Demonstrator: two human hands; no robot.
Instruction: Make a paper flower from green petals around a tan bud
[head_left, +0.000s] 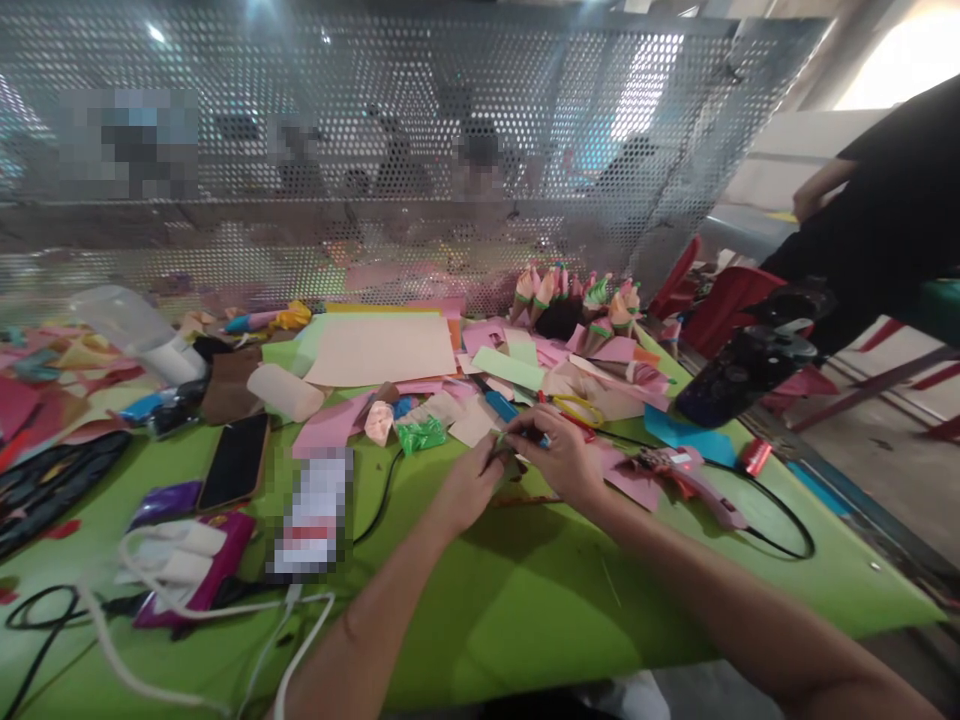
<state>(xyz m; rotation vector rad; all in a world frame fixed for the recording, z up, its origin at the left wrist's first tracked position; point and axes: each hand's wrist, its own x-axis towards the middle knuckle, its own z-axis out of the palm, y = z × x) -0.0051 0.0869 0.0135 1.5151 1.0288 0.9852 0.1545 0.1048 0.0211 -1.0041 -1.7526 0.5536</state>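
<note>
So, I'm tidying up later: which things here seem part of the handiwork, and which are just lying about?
Likely part of it:
small greenish piece, held by the left hand and right hand
pale paper sheet
pale green strip
pink corded tool

Likely just lying about:
dark-screened phone
dark bottle
white plugs

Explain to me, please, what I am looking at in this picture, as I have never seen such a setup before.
There is no machine here: a camera worn on a person's head looks forward and down at that person's left hand and right hand, both bare. Between their fingertips they hold a small piece, mostly hidden, so I cannot tell what it is. On the green table lie paper sheets, a dark phone and a pink corded tool; a dark bottle is toward the right.
</note>
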